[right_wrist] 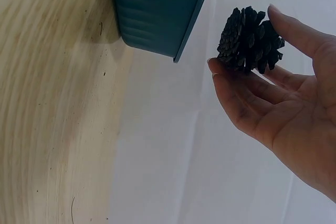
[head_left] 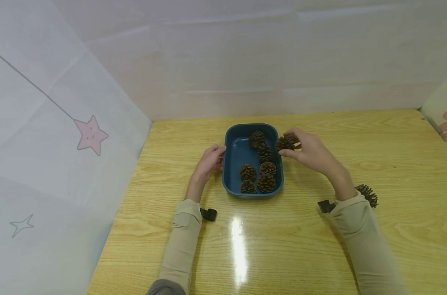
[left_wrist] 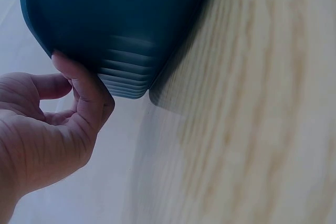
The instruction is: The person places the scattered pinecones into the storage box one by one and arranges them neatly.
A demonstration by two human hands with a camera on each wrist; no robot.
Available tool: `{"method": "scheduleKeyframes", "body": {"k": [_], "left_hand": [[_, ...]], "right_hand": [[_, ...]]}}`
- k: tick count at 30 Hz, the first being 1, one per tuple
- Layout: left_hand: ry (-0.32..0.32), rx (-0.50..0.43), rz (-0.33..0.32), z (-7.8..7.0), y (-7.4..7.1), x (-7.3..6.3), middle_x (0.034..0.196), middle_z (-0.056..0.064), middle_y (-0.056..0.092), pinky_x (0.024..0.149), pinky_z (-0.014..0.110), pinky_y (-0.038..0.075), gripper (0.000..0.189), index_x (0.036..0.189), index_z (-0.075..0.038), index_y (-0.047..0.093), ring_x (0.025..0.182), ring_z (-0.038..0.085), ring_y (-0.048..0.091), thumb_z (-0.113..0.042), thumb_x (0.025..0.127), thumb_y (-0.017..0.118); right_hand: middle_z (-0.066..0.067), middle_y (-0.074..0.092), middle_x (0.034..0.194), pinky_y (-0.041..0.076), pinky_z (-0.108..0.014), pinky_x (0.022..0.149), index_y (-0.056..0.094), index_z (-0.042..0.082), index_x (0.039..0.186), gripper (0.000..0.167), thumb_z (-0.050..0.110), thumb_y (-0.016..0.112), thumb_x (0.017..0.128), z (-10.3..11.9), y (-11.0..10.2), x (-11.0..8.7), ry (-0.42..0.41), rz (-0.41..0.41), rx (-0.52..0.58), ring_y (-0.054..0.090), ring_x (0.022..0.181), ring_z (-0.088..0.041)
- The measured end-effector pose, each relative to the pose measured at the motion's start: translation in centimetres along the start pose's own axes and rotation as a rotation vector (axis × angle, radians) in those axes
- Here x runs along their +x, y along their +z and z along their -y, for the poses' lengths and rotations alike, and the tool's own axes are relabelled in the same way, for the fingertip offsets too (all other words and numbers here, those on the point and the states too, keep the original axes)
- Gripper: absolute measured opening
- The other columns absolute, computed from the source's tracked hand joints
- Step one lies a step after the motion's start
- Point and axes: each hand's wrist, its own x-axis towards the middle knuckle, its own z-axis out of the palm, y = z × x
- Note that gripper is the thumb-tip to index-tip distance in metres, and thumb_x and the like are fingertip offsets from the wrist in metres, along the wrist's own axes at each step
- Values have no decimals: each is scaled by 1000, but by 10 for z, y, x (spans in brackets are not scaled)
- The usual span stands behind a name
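Observation:
A dark blue rectangular bin [head_left: 240, 192] sits on the table with several brown pine cones [head_left: 266, 183] inside, mostly along its right side and near end. My left hand [head_left: 210, 160] holds the bin's left side at the rim. In the left wrist view that hand [left_wrist: 63, 111] has bent fingers against the bin's edge [left_wrist: 100, 19]. Just beyond the right rim, my right hand [head_left: 307, 150] pinches a pine cone [head_left: 285, 143] between thumb and fingertips. The right wrist view has this cone [right_wrist: 249, 40] raised higher than the bin's rim, with the fingers below it.
One more pine cone [head_left: 367, 195] lies on the wooden table [head_left: 282, 246], partly behind my right wrist. A pale cloth wall [head_left: 223, 61] stands along the table's far edge, and another with a pink star [head_left: 92, 135] borders the left.

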Motion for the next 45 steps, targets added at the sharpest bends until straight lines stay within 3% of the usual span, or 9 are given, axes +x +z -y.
{"method": "scheduleKeyframes", "body": {"k": [18,30,38,45], "left_hand": [[10,-5,0,1,0,0,81,4,53,56,26,42,27,110,2,57,62,14,48,-24,110,52],[-1,-12,-7,2,1,2,80,4,52,55,26,41,26,107,1,57,61,14,48,-24,110,52],[-1,-17,-3,1,3,2,79,3,51,56,26,40,29,109,3,56,61,14,47,-25,110,51],[6,-11,7,0,4,3,82,6,53,57,27,41,30,111,4,56,62,14,48,-26,111,51]], "right_hand": [[-24,62,127,51,-56,98,51,-5,140,54,24,73,100,9,11,9,-36,10,40,61,117,-39],[-22,57,138,49,-54,99,49,-2,145,59,27,73,100,18,18,17,-28,37,40,56,122,-38],[-21,60,134,50,-54,93,50,0,144,58,30,74,99,23,28,25,-52,34,24,60,112,-36],[-22,60,135,50,-55,97,51,0,143,56,28,74,99,26,35,31,-65,49,19,61,116,-37]]}}
